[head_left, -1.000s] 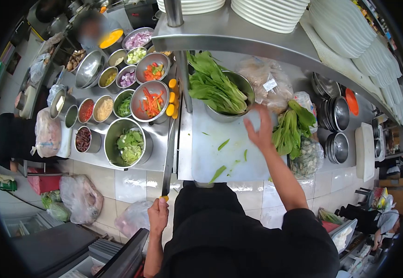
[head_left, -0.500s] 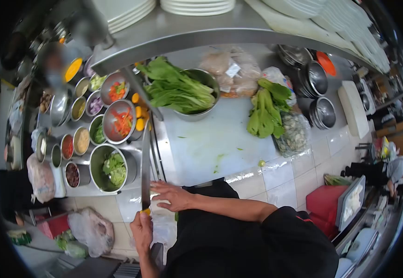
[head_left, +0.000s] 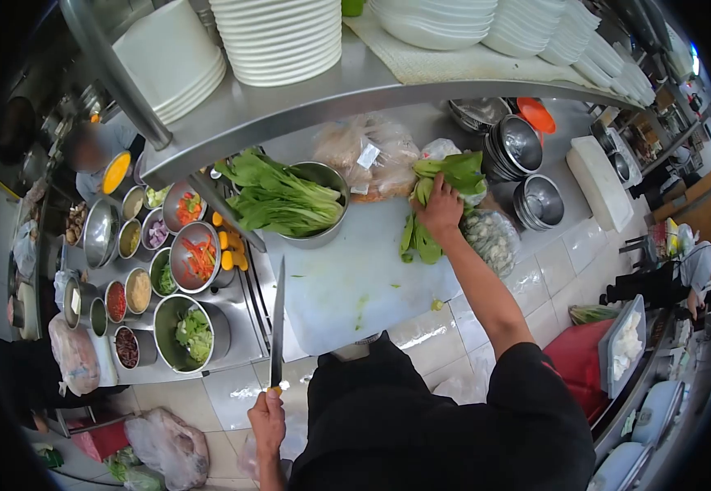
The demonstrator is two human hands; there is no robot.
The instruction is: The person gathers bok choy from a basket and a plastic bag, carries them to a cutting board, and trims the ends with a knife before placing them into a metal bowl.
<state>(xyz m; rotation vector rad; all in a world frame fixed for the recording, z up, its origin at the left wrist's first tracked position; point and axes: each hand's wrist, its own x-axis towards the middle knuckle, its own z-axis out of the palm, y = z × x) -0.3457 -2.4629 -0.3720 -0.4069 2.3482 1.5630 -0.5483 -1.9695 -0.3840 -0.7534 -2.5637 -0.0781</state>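
Observation:
My left hand [head_left: 267,421] grips a long kitchen knife [head_left: 279,327] by its yellow handle, with the blade upright in view along the cutting board's left side. My right hand [head_left: 440,206] is on a bunch of leafy greens [head_left: 423,242] at the right of the white cutting board [head_left: 347,286], its fingers curled over the stems. Part of the bunch is hidden under the hand. More long leafy greens [head_left: 278,200] spill over the side of a metal pot [head_left: 346,200]. Small green scraps lie on the board.
Left of the board stand metal bowls with sliced peppers [head_left: 200,258] and a pot of chopped greens [head_left: 193,331]. Bagged food [head_left: 372,151] lies behind, nested metal bowls [head_left: 540,203] to the right. A steel shelf [head_left: 290,106] with stacked white dishes overhangs. Other people are nearby.
My right hand has left the spot near the knife and reached forward right onto the leafy greens. My left hand still holds the knife. The view has shifted.

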